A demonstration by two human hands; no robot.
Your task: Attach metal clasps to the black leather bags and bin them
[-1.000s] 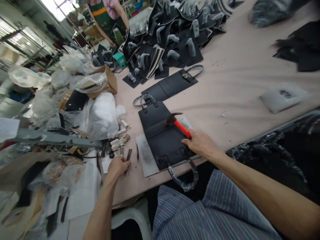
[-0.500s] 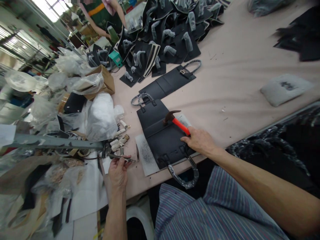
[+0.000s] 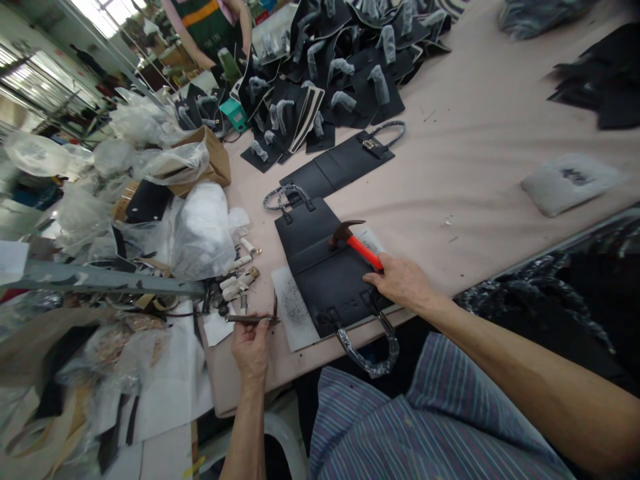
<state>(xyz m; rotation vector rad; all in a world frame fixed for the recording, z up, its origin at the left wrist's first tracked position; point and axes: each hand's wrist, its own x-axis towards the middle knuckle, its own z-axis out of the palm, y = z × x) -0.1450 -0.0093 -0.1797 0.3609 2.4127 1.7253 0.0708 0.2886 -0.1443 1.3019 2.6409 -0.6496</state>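
My right hand (image 3: 404, 281) is closed around the orange-red handle of a claw hammer (image 3: 364, 251). The hammer's dark head rests on or just above a flat black handbag panel (image 3: 320, 267), near its crosswise fold. Plastic-wrapped handles (image 3: 375, 365) hang from the panel over the table edge. My left hand (image 3: 251, 350) pinches a slim metal rod-like tool (image 3: 245, 319) left of the panel; its exact kind is unclear. Another thin dark tool (image 3: 275, 303) lies beside its tip. Under the panel is a speckled pale slab (image 3: 293, 310).
A second black bag panel (image 3: 335, 165) lies beyond the first. Behind it is a heap of black bag pieces (image 3: 350, 73), with a person (image 3: 210, 30) standing nearby. Spools (image 3: 240, 283) and plastic bags (image 3: 203, 230) crowd the left. A wrapped pale block (image 3: 570, 183) lies right.
My left hand has moved a little to the right, and the rod-like tool has come with it, now lying more level. My right hand and the hammer have hardly moved.
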